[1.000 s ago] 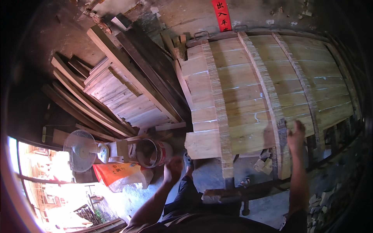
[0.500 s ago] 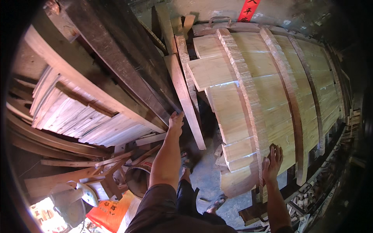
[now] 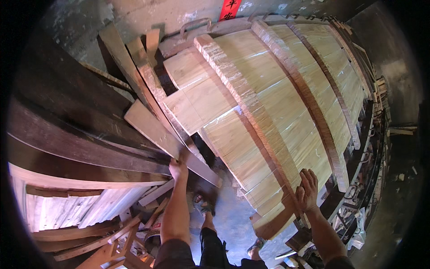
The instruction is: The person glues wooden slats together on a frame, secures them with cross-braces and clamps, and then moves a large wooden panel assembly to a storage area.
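A large curved structure of pale wooden planks (image 3: 268,112) bound with woven bands (image 3: 251,112) fills the middle and right. My right hand (image 3: 307,190) rests flat with spread fingers on its lower edge, beside a band. My left hand (image 3: 178,169) grips the lower end of a long wooden board (image 3: 156,132) that leans among other boards on the left. My feet (image 3: 206,206) in sandals stand on the grey floor below.
Dark curved boards (image 3: 80,148) and pale plank stacks (image 3: 67,210) are piled at the left. More loose boards (image 3: 134,67) lean against the rough wall behind. Scrap wood (image 3: 121,242) lies at the lower left. A red paper strip (image 3: 230,6) hangs at the top.
The view has swung left and closer to the board pile. My left hand rose from beside a bucket to the leaning board. My right hand stayed on the plank structure's edge.
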{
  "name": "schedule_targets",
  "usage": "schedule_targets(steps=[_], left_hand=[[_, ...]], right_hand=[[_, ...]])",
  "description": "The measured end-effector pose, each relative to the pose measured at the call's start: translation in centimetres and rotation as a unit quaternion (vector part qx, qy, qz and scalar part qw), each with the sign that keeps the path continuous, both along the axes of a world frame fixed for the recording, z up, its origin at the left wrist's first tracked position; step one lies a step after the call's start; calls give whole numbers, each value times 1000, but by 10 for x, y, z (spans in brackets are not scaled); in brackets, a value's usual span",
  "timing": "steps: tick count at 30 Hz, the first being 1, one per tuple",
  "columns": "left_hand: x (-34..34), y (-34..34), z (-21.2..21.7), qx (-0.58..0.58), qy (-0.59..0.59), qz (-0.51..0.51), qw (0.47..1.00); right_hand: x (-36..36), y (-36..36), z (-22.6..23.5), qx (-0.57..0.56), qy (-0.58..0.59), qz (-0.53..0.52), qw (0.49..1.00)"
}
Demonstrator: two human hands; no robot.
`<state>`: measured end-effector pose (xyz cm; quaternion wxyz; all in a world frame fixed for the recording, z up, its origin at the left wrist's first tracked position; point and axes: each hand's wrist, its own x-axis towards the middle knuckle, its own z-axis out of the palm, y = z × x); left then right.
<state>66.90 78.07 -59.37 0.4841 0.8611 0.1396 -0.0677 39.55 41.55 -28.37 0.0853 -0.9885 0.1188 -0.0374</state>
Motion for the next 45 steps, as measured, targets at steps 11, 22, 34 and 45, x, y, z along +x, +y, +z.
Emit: schedule_targets(steps=[11, 22, 34, 45], left_hand=[[13, -7, 339, -284, 42, -65, 956], [107, -78, 482, -190, -199, -110, 955], [159, -158, 584, -266, -397, -46, 877], [97, -178, 307, 57, 148, -193, 968]], right_hand=[[18, 187, 79, 98, 78, 20, 992], [-38, 173, 91, 169, -57, -12, 984], [-43, 155, 109, 271, -168, -117, 940], [-129, 23, 59, 166, 113, -203, 958]])
